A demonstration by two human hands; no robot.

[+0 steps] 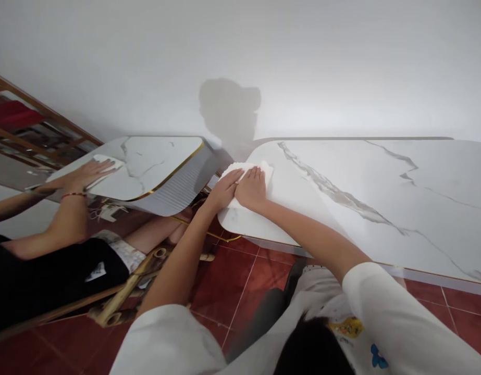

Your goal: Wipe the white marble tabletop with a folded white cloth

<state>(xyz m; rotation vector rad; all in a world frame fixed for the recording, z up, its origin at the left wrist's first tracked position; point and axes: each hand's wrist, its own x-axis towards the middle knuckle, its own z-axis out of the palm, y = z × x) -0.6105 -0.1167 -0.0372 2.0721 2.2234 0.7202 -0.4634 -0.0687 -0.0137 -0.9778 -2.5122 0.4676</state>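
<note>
My left hand (225, 188) and my right hand (251, 188) lie side by side, touching, on a white wiping cloth (268, 173). Their fingers rest flat and stretched out over it, pressing it down. Whether it is fabric or paper I cannot tell. Beneath it is the rounded left end of a white marble-patterned tabletop (365, 182) with grey veins. Part of the cloth is hidden under both palms.
At the left, a co-worker's hand (94, 172) lies on another white cloth (107, 165) on a second marble-patterned table (158, 156) with gold trim and ribbed sides. A bamboo chair (125, 294) stands on red floor tiles (240, 281). A white wall (322, 67) rises behind.
</note>
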